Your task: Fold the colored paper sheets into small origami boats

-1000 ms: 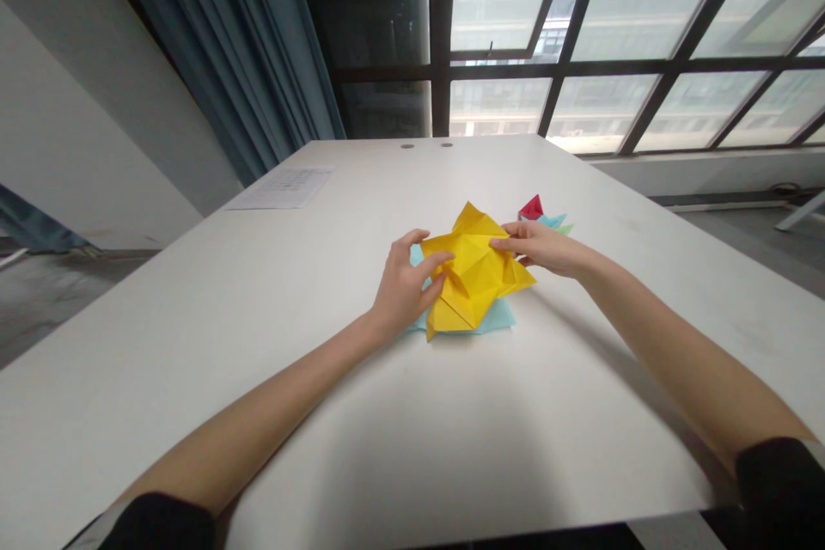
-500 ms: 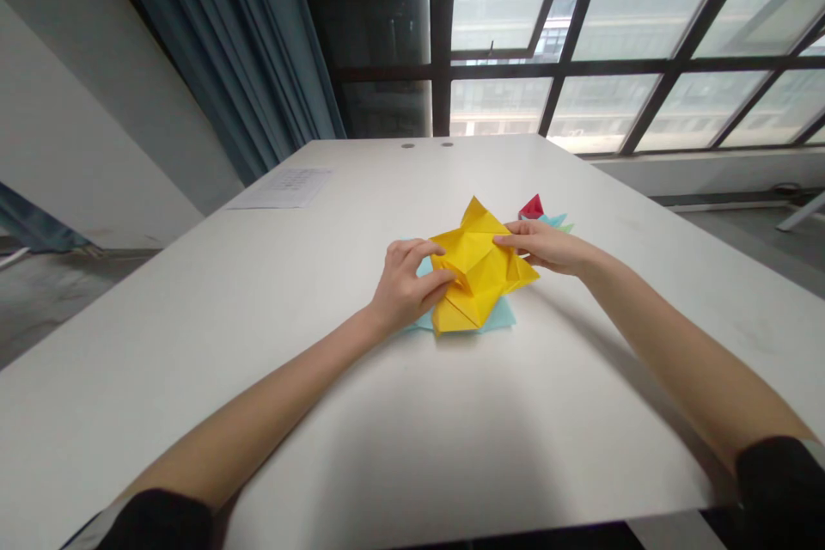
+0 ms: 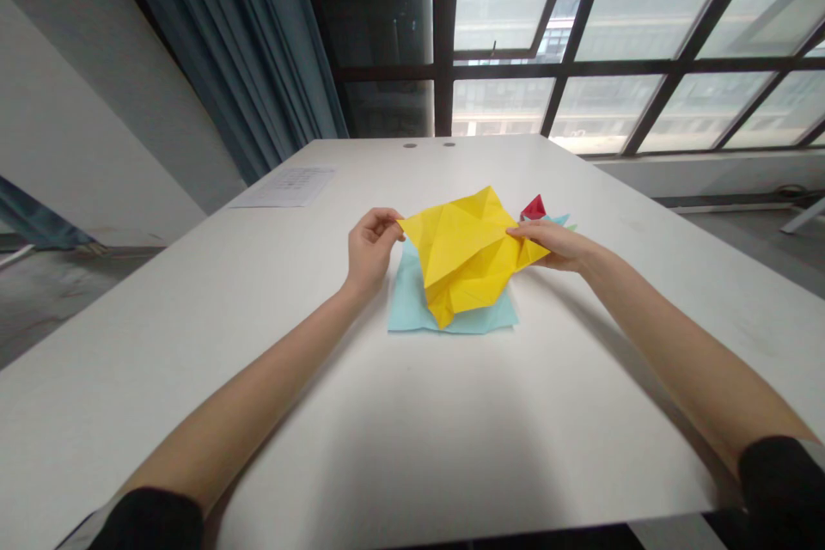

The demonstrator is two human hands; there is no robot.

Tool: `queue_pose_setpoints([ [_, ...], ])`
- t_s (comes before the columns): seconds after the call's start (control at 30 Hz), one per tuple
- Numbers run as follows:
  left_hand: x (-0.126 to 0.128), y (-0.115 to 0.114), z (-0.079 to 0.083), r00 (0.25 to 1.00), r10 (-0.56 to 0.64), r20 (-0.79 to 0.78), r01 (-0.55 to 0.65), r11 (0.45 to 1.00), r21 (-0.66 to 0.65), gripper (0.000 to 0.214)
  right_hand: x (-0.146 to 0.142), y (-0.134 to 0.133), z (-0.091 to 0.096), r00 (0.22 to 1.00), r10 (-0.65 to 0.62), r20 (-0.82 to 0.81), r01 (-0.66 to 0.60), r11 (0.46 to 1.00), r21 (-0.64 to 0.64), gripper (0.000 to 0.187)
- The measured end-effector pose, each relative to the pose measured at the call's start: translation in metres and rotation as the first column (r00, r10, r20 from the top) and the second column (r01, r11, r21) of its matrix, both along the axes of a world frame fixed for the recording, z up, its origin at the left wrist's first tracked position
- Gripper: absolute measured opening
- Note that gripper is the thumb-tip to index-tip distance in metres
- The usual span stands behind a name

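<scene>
A creased sheet of yellow origami paper (image 3: 464,245) is held up between both hands, partly unfolded with several fold lines and raised points. My left hand (image 3: 372,247) pinches its left corner. On the right side, my right hand (image 3: 551,242) grips the paper's edge, thumb on top and the other fingers beneath. Below it a light blue sheet of paper (image 3: 406,301) lies on the table, partly covered by the yellow one.
Just beyond my right hand lie a small red folded paper piece (image 3: 534,208) and a light blue folded piece (image 3: 558,220). A printed white sheet (image 3: 287,186) rests at the far left of the white table (image 3: 361,438). Windows and a blue curtain (image 3: 238,43) stand behind.
My left hand has moved left and slightly up, pulling a corner of the yellow paper outward so it spreads wider. More of the light blue sheet shows. My right hand has barely moved.
</scene>
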State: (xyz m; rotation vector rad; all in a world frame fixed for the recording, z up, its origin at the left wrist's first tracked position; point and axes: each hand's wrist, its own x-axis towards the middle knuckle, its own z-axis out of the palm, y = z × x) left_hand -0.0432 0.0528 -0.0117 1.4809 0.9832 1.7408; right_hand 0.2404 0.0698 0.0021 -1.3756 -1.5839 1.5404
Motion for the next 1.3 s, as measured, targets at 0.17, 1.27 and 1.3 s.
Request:
queue_pose_setpoints([
  [0.17, -0.004, 0.010, -0.004, 0.967, -0.006, 0.256, 0.081, 0.956, -0.283, 0.019, -0.005, -0.004, -0.002, 0.993, 0.013, -0.121, -0.029, 0.991, -0.131, 0.015],
  [1.27, -0.003, -0.003, -0.033, -0.059, 0.361, -0.931, 0.171, 0.922, 0.347, 0.021, -0.030, -0.021, -0.020, 0.511, 0.089, 0.855, -0.481, 0.854, 0.198, 0.070],
  [1.3, -0.003, -0.004, -0.031, -0.101, 0.362, -0.927, 0.248, 0.911, 0.329, 0.019, -0.030, -0.021, -0.022, 0.488, 0.058, 0.871, -0.485, 0.847, 0.216, 0.073],
])
